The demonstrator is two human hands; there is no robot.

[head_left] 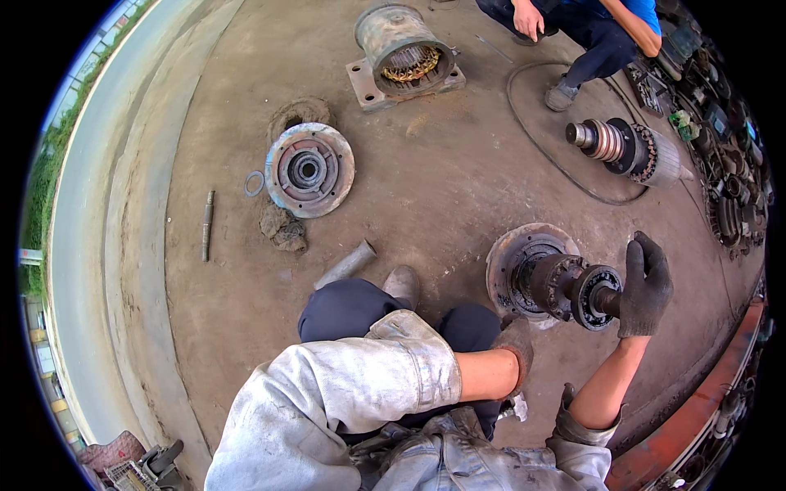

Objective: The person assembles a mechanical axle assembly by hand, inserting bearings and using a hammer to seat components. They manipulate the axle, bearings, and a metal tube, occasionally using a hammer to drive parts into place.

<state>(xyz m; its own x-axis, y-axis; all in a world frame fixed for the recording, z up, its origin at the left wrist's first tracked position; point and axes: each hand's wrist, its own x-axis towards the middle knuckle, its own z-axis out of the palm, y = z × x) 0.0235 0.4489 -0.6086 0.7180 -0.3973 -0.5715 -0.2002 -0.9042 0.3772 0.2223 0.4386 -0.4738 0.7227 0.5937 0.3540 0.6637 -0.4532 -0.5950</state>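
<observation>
A greasy dark shaft assembly (557,282) with a bearing ring (596,296) near its end stands out of a round, rusty flange (501,266) on the ground to my right. My right hand (647,282), in a dark knit glove, lies against the shaft's end with its fingers stretched out and grips nothing I can see. Low beside the flange's near edge is my left hand (517,348), also gloved. Its fingers are mostly hidden, so I cannot tell what they hold or touch.
Ahead stand a motor housing (401,49) with copper windings and a rotor (626,151) beside a looped cable (524,135). A round end cover (282,184), a rod (208,225) and a pipe piece (348,263) lie leftward. Another person (585,37) crouches ahead; scrap parts (729,164) line the right.
</observation>
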